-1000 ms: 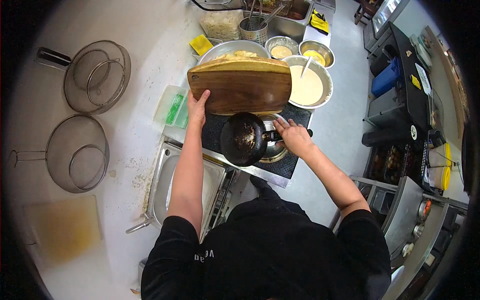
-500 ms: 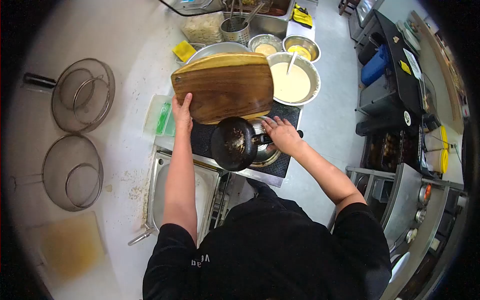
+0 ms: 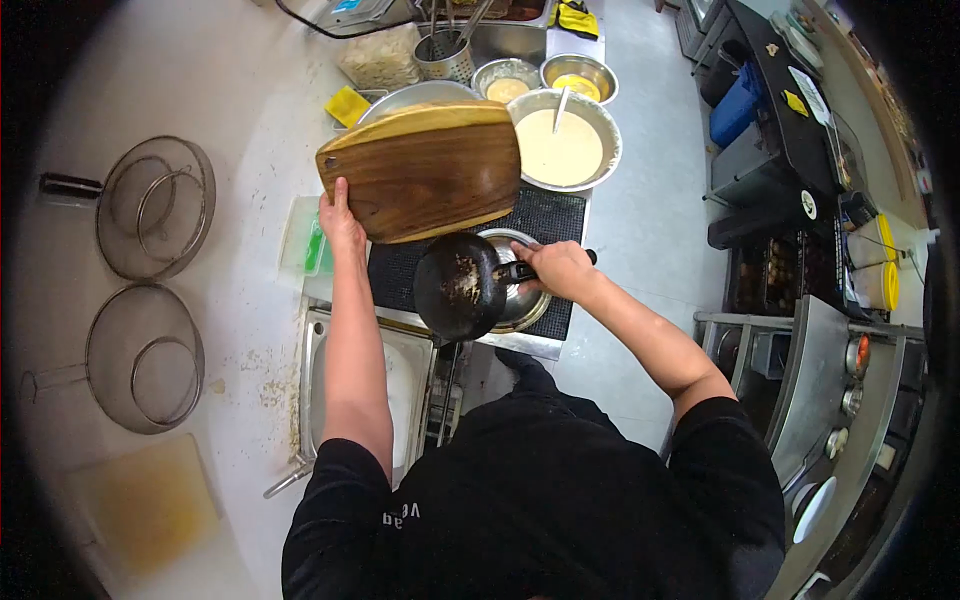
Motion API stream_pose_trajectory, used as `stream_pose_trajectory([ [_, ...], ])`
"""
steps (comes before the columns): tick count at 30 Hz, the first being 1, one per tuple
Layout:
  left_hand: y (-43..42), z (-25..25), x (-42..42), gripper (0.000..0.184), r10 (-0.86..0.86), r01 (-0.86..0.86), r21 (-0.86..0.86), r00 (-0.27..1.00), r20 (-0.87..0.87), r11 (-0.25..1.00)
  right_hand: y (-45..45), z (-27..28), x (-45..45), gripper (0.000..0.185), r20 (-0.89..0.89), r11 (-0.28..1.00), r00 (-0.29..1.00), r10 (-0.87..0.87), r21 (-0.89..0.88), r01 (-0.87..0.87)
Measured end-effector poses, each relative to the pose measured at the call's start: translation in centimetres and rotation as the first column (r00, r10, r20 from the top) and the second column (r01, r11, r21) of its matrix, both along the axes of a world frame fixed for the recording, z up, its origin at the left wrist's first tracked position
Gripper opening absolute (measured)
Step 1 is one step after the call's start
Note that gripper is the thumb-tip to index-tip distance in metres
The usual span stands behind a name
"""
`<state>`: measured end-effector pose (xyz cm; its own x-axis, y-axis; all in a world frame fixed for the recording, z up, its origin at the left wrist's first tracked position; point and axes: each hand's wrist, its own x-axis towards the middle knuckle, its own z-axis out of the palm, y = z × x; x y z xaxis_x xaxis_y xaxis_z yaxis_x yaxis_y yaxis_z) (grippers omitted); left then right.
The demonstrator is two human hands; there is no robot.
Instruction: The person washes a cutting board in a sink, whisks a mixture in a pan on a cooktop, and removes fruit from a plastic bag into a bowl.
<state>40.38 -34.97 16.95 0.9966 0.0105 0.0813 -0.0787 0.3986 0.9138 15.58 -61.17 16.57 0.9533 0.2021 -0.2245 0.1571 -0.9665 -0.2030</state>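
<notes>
My left hand (image 3: 343, 218) grips the near left edge of a wooden cutting board (image 3: 430, 170), thumb on top, and the board is tilted up over the black mesh mat. My right hand (image 3: 555, 270) is closed around the handle of a small black frying pan (image 3: 460, 287) with a scraped, worn patch. Under the pan and handle is a round shiny metal piece (image 3: 522, 312), partly covered; I cannot tell whether it is a bowl or a lid. The black mat (image 3: 395, 275) lies beneath them.
Beyond the board stand a large bowl of pale batter (image 3: 610, 165), two smaller metal bowls and a utensil holder (image 3: 445, 62). A sink (image 3: 400, 385) is close on the near left. Wire strainers (image 3: 150, 350) hang on the wall at left. Shelving (image 3: 800, 400) stands at right.
My right hand has gone from lying over the frying pan's handle with fingers spread to gripping it. The cutting board stays in my left hand. The whole view has shifted slightly.
</notes>
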Motion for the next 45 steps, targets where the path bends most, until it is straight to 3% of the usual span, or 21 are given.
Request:
stream_pose_trajectory([
  [2,0.4,0.0,-0.6,0.044,0.033,-0.033,0.004,0.999,0.007,0.999,0.0,-0.2,-0.1,0.077,-0.056,0.997,0.996,-0.075,-0.021,0.074],
  [4,1.3,-1.4,-0.5,0.045,-0.010,0.025,-0.117,0.992,0.122,0.993,-0.3,-0.1,-0.4,0.078,-0.005,0.998,0.998,-0.063,-0.001,0.063],
  [6,2.3,-2.5,-0.6,0.050,-0.007,0.028,-0.117,0.984,0.177,0.993,-0.6,0.6,-0.4,0.080,0.021,0.986,0.993,-0.115,-0.118,0.117],
  [8,3.3,-3.8,0.0,0.055,0.057,-0.025,-0.205,0.987,0.151,0.978,-1.3,-0.2,-0.1,0.084,0.062,0.986,0.991,-0.117,-0.112,0.123],
  [12,4.1,-4.1,1.3,0.059,0.110,-0.088,-0.219,0.990,0.088,0.972,-1.6,-0.3,1.2,0.088,-0.027,0.986,0.992,-0.123,-0.117,0.119],
  [15,4.6,-5.3,2.6,0.070,0.084,-0.066,-0.182,0.992,0.094,0.981,-1.8,-1.0,2.1,0.093,0.012,0.984,0.992,-0.123,-0.131,0.124],
  [19,4.4,-3.3,1.1,0.078,0.045,-0.041,-0.228,0.999,0.012,0.973,-1.3,0.4,2.4,0.100,-0.017,0.978,0.991,-0.136,-0.160,0.131],
  [21,4.7,-3.7,0.7,0.086,0.094,-0.103,-0.100,0.991,-0.090,0.990,-0.5,1.2,2.4,0.102,-0.022,0.982,0.993,-0.118,-0.154,0.113],
  [24,4.9,-4.6,0.2,0.086,0.118,-0.116,0.042,0.991,-0.061,0.992,0.1,0.8,2.1,0.105,-0.025,0.984,0.993,-0.117,-0.140,0.113],
  [28,5.2,-4.7,0.4,0.088,0.084,-0.084,0.012,0.996,-0.015,0.996,0.5,0.9,2.3,0.110,-0.023,0.982,0.990,-0.136,-0.135,0.132],
  [30,5.1,-4.5,0.3,0.085,0.162,-0.158,0.066,0.985,-0.059,0.985,0.7,1.2,2.1,0.112,-0.003,0.984,0.993,-0.122,-0.135,0.120],
  [34,5.7,-4.5,-0.3,0.080,0.164,-0.159,0.113,0.986,-0.033,0.981,1.3,2.0,1.8,0.115,-0.015,0.982,0.994,-0.111,-0.153,0.107],
  [36,6.1,-4.9,-0.1,0.077,0.166,-0.164,0.216,0.986,0.011,0.963,1.6,2.6,1.6,0.116,0.001,0.979,0.995,-0.099,-0.181,0.097],
  [38,6.4,-4.8,-0.6,0.070,0.238,-0.223,0.258,0.971,-0.028,0.940,1.9,3.3,1.2,0.112,0.016,0.987,0.994,-0.108,-0.119,0.109],
  [39,7.8,-5.7,-0.3,0.061,0.151,-0.177,0.379,0.984,0.096,0.909,2.1,3.6,1.0,0.103,0.080,0.992,0.993,-0.090,-0.077,0.097],
  [41,7.8,-3.7,-3.1,0.061,0.134,-0.101,0.366,0.989,-0.067,0.925,1.9,8.0,1.1,0.074,0.147,0.997,0.988,0.043,0.057,-0.052],
  [42,6.6,-2.7,-5.2,0.062,0.261,-0.222,0.336,0.962,-0.077,0.915,2.1,9.9,1.5,0.066,0.003,0.993,0.993,0.120,0.021,-0.120],
  [43,7.8,-3.8,-5.9,0.062,0.270,-0.233,0.324,0.960,-0.072,0.917,2.3,11.1,2.2,0.060,-0.114,0.980,0.974,0.194,0.071,-0.187],
  [45,9.2,-4.6,-8.4,0.068,0.288,-0.245,0.368,0.955,-0.066,0.897,2.4,16.7,3.1,0.049,-0.012,0.938,0.943,0.331,0.115,-0.328],
])
